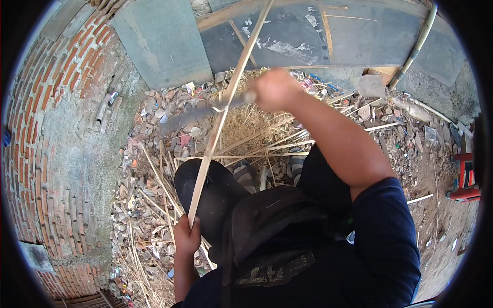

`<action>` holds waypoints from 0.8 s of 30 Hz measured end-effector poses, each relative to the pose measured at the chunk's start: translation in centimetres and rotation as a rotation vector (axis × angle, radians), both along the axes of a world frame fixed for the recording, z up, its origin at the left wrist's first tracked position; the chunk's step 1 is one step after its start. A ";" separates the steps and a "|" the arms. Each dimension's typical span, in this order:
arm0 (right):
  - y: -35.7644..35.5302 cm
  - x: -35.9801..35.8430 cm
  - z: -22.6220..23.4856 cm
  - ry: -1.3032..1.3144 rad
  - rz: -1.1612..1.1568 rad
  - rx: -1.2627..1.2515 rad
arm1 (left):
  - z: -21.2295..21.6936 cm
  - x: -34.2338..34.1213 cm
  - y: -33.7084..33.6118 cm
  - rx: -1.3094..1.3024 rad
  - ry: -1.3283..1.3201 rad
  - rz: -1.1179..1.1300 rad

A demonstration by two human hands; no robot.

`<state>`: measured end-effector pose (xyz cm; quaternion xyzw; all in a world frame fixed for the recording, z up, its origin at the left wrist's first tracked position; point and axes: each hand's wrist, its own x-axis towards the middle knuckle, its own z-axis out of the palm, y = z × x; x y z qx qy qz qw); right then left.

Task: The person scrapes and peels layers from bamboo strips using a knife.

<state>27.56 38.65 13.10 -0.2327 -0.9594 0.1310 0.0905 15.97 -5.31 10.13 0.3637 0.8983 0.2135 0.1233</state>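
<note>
My left hand is wrapped round the lower end of a long, pale bamboo strip. From there the strip slants up past my knee to the top of the view. My right hand is closed on the handle of a large knife, smeared by motion. Its dark blade lies across the strip and points left. A thin curled shaving shows where blade and strip cross. Below the right hand, a heap of fine shavings covers the ground.
Several loose bamboo strips lie near my feet and at my left. Rubble and litter cover the ground. A brick wall stands at left, grey panels at the back. A bamboo pole leans there; a red stool-like object is at right.
</note>
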 end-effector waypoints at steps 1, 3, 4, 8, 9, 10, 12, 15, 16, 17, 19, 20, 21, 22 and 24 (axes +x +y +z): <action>0.6 0.4 -0.4 0.000 -0.003 0.006 | -0.2 -0.1 0.3 0.018 -0.023 0.009; 1.3 0.9 -0.8 -0.007 -0.089 0.023 | -0.3 -0.3 0.7 0.043 -0.044 0.019; 1.4 1.3 -0.9 0.013 -0.071 0.077 | -0.1 -0.6 0.7 0.026 -0.040 -0.002; 1.2 2.0 0.3 -0.062 -0.034 -0.006 | -0.3 -1.0 -0.1 0.016 -0.053 -0.025; 1.5 1.9 0.3 -0.061 -0.002 -0.082 | -0.3 -1.0 0.0 0.013 -0.055 -0.030; 1.6 1.9 0.3 -0.059 0.030 -0.159 | -0.2 -0.9 0.0 0.011 -0.052 -0.020; 1.2 2.1 0.3 -0.039 0.014 -0.132 | -0.3 -0.7 0.2 0.012 -0.048 -0.012; -0.2 1.8 0.6 -0.031 0.034 -0.068 | -0.4 -0.4 0.4 0.022 -0.020 -0.011; -0.9 1.5 0.6 -0.046 0.066 -0.037 | -0.4 -0.4 0.4 0.026 -0.031 0.000; -1.4 1.2 0.5 -0.046 0.068 -0.039 | -0.4 -0.4 0.5 0.029 -0.042 0.011; -2.7 0.6 0.2 -0.049 0.236 0.069 | -0.5 -0.5 0.3 0.015 -0.031 0.009; -3.4 0.4 0.2 -0.077 0.277 0.125 | -0.5 -0.5 0.2 0.006 -0.018 0.007; -3.6 0.2 0.4 -0.076 0.279 0.123 | -0.4 -0.5 0.3 0.004 -0.018 0.009; -3.7 0.2 0.8 -0.088 0.318 0.171 | -0.1 -0.3 0.4 -0.011 -0.012 0.005; -2.8 0.0 1.2 -0.098 0.361 0.221 | -0.1 -0.5 0.3 -0.023 -0.006 0.006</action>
